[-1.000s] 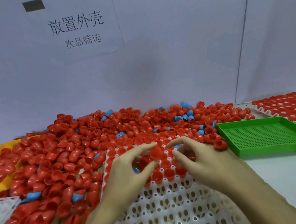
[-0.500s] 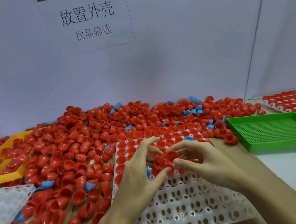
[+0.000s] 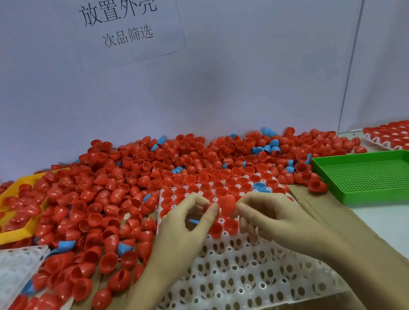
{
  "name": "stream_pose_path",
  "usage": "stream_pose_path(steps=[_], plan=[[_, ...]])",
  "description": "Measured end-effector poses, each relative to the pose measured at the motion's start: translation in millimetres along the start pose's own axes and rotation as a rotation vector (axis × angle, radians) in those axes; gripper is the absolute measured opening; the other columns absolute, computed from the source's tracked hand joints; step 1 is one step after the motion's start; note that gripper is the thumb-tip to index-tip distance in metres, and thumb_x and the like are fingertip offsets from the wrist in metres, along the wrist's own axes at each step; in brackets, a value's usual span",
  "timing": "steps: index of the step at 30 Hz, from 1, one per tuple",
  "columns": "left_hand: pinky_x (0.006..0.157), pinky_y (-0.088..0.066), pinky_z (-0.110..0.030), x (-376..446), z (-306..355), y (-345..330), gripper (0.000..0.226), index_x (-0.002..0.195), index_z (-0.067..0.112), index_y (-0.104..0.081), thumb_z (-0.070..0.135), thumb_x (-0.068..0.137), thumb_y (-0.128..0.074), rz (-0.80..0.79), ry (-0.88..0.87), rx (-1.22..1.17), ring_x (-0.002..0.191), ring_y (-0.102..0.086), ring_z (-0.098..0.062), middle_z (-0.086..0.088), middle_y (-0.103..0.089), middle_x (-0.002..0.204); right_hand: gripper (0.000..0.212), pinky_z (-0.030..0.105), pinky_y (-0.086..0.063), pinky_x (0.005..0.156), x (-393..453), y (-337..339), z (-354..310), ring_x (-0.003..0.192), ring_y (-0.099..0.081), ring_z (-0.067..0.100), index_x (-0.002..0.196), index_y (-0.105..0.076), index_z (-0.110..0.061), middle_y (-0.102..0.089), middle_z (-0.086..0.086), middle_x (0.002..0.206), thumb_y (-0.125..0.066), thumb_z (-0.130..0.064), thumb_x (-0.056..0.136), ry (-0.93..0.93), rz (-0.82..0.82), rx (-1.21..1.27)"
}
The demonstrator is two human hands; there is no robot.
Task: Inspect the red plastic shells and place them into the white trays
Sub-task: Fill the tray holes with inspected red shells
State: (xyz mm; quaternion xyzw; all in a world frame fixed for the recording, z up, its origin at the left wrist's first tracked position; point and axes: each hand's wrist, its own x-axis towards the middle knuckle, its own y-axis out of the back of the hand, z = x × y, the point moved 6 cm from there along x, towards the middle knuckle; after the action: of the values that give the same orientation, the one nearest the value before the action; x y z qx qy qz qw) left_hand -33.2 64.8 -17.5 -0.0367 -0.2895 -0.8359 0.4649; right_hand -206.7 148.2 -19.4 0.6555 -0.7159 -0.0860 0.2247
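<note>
- Red shell (image 3: pixel 227 204) sits between my two hands, raised just above the filled rows of the white tray (image 3: pixel 235 276), its mouth seemingly tilted up and away from me.
- My left hand (image 3: pixel 180 228) has thumb and forefinger curled into a ring; the thumb tip touches the shell's left side, with another small red piece at the fingertips.
- My right hand (image 3: pixel 269 216) pinches the shell's right edge with curled fingers; I judge it the nearer hand for the drop.
- Empty sockets lie directly below and towards me, so the coming move is short: down and slightly back.
- Beyond the tray's filled far rows spreads the loose pile of red shells (image 3: pixel 131 186) on the worktop, with a few blue shells (image 3: pixel 271 146) mixed in.
- Green tray (image 3: pixel 375 176) sits far right, yellow tray (image 3: pixel 8 206) far left.
</note>
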Motion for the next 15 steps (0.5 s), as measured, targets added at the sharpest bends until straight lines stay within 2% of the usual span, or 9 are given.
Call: stream_pose_path(steps=[2,4,6,9,13,15], plan=[[0.082,-0.059,-0.025,1,1,13,0.018,0.081,0.028,-0.07,0.04,0.093,-0.074,0.05,-0.03,0.094,0.099,-0.069,0.0,0.019,-0.074,0.101,0.012,0.02,-0.053,0.066,0,-6,2,0.073,-0.069,0.01,0.107,-0.073,-0.028,-0.074,-0.005,0.089,-0.07,-0.036,0.098,0.033,-0.048,-0.097],[0.084,-0.055,-0.015,1,2,28,0.023,0.072,0.026,-0.068,0.039,0.085,-0.081,0.103,-0.075,0.189,0.104,-0.067,0.004,0.021,-0.072,0.105,0.017,0.02,-0.053,0.069,0,-13,6,0.079,-0.066,0.007,0.107,-0.072,-0.038,-0.071,-0.012,0.093,-0.078,-0.04,0.091,0.028,-0.107,-0.206],[0.083,-0.053,-0.012,1,0,41,0.027,0.066,0.028,-0.065,0.038,0.081,-0.086,0.132,-0.089,0.251,0.101,-0.067,0.003,0.021,-0.073,0.101,0.025,0.022,-0.057,0.079,0,-18,12,0.091,-0.065,0.004,0.109,-0.069,-0.042,-0.068,-0.017,0.099,-0.08,-0.045,0.088,0.01,-0.133,-0.347],[0.075,-0.054,-0.017,0,-5,52,0.033,0.063,0.028,-0.062,0.04,0.079,-0.088,0.081,-0.088,0.326,0.088,-0.07,-0.005,0.018,-0.073,0.089,0.03,0.026,-0.058,0.09,2,-19,14,0.102,-0.063,0.004,0.113,-0.068,-0.04,-0.068,-0.014,0.109,-0.079,-0.05,0.086,0.018,-0.122,-0.466],[0.071,-0.056,-0.031,-3,-12,62,0.038,0.064,0.028,-0.058,0.046,0.076,-0.088,-0.093,-0.102,0.438,0.079,-0.067,-0.016,0.01,-0.068,0.085,0.027,0.03,-0.056,0.083,4,-18,16,0.093,-0.061,0.006,0.111,-0.064,-0.045,-0.065,-0.013,0.101,-0.075,-0.053,0.088,0.046,-0.092,-0.546],[0.072,-0.058,-0.035,-5,-15,65,0.037,0.068,0.029,-0.06,0.053,0.074,-0.087,-0.166,-0.085,0.423,0.08,-0.066,-0.018,0.011,-0.067,0.09,0.026,0.03,-0.055,0.081,5,-17,17,0.089,-0.06,0.006,0.11,-0.062,-0.047,-0.063,-0.013,0.096,-0.074,-0.054,0.088,0.057,-0.077,-0.556]])
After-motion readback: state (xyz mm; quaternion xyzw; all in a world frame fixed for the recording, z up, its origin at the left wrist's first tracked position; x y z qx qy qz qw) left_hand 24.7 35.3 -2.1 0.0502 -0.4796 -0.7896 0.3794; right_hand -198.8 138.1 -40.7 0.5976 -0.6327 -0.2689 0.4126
